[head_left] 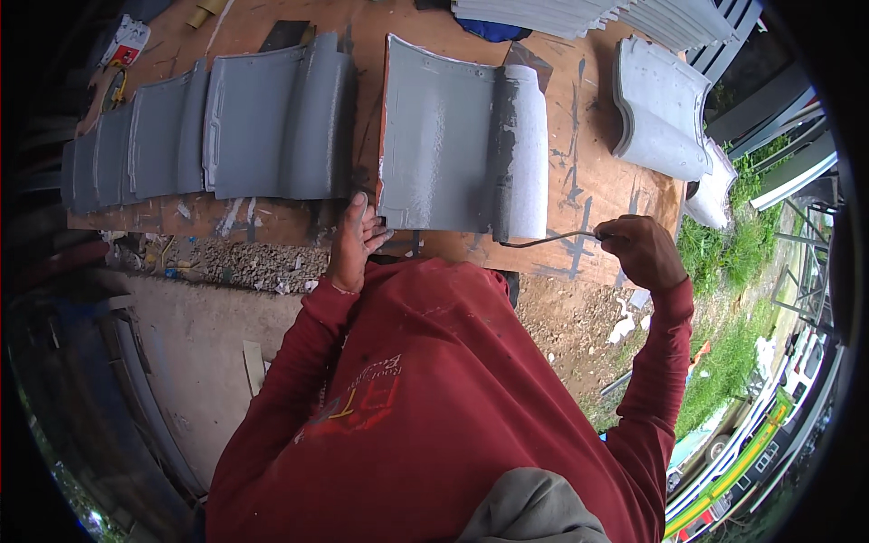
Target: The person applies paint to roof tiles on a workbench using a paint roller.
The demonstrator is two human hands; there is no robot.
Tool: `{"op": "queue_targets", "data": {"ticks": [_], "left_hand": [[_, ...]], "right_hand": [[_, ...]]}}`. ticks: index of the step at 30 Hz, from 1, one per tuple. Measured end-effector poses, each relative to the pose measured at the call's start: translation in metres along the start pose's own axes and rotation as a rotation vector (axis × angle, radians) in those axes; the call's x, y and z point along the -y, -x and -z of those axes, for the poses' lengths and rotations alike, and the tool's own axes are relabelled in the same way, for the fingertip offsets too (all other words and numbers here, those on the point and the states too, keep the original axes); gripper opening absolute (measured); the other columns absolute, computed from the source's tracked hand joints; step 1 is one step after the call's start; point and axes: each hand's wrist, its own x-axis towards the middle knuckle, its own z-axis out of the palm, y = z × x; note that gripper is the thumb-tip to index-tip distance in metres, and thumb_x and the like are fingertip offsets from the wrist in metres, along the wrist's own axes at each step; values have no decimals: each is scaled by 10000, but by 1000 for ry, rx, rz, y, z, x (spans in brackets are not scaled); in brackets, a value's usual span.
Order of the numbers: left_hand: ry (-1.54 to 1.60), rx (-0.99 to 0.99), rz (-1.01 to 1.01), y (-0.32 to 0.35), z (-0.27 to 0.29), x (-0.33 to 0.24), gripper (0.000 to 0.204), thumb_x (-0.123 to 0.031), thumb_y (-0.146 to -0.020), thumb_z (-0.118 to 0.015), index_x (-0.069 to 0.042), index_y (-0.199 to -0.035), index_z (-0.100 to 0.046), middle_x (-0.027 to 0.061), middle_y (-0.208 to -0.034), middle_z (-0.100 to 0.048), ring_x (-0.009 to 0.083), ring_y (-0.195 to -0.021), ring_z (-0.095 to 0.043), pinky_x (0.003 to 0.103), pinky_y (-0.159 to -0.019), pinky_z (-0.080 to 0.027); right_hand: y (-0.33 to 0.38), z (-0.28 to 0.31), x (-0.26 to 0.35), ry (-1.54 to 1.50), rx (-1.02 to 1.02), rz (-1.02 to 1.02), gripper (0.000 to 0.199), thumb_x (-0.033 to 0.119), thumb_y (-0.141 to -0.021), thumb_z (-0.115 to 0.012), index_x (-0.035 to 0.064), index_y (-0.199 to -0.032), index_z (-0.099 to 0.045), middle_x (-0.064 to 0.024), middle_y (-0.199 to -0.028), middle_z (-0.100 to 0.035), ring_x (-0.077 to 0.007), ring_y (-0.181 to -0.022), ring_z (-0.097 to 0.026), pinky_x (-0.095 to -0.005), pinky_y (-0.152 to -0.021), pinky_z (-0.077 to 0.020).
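In front of me lies a curved roof tile [434, 145], coated in glossy grey over its broad pan, with its right-hand roll [527, 163] still pale white and ragged dark grey paint along the border. My right hand [641, 249] is closed around the end of a paint roller, whose thin bent metal rod [552, 239] reaches left to the tile's near edge. The roller's head blends into the dark grey strip and cannot be made out clearly. My left hand [356, 240] is at the tile's near left corner, thumb raised and fingers apart, the fingertips by the edge.
Several grey tiles [253, 127] stand in an overlapping row on the left of the paint-smeared wooden table [579, 136]. Pale tiles [661, 109] lie at the right edge, and more are stacked [561, 14] at the back. Gravel [253, 262] and grass [733, 262] lie beyond the table's edges.
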Motion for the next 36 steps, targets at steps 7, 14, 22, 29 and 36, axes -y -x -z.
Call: {"op": "queue_targets", "data": {"ticks": [7,14,22,29,36], "left_hand": [[-7,-62,40,-12,4,14,1043,-797,-892,-390,108,-1407,-457,218,-1297,-565,275,-1178,-553,391,-1095,-389],[45,29,19,-6,4,6,1182,-922,-805,-326,86,-1397,-493,191,-1258,-616,267,-1154,-566,381,-1080,-372],[41,22,35,-19,13,21,1074,-866,-870,-308,69,-1353,-524,201,-1238,-594,267,-1128,-585,391,-1082,-414],[88,27,6,-27,16,33,1037,-849,-864,-348,44,-1362,-516,137,-1213,-617,236,-1104,-582,365,-1052,-397],[50,16,-46,-41,24,52,931,-801,-914,-311,-12,-1344,-555,94,-1226,-648,203,-1153,-565,341,-1062,-341]], "right_hand": [[-73,-94,25,-156,45,233,198,140,-856,-682,104,-1032,-765,-108,-896,-732,-304,-818,-700,-404,-718,-544],[-77,-102,33,-408,-17,264,207,137,-868,-711,51,-1053,-748,-137,-903,-725,-306,-804,-702,-370,-712,-543],[-91,-69,15,78,-76,268,140,140,-886,-609,128,-943,-736,-143,-755,-657,-375,-720,-651,-462,-640,-504],[-63,24,1,158,-37,-26,144,212,-843,-679,114,-883,-776,-146,-840,-719,-357,-793,-688,-452,-698,-528],[-109,-19,14,169,-55,-17,145,218,-868,-676,153,-935,-787,-141,-868,-728,-365,-824,-695,-452,-723,-541]]}}
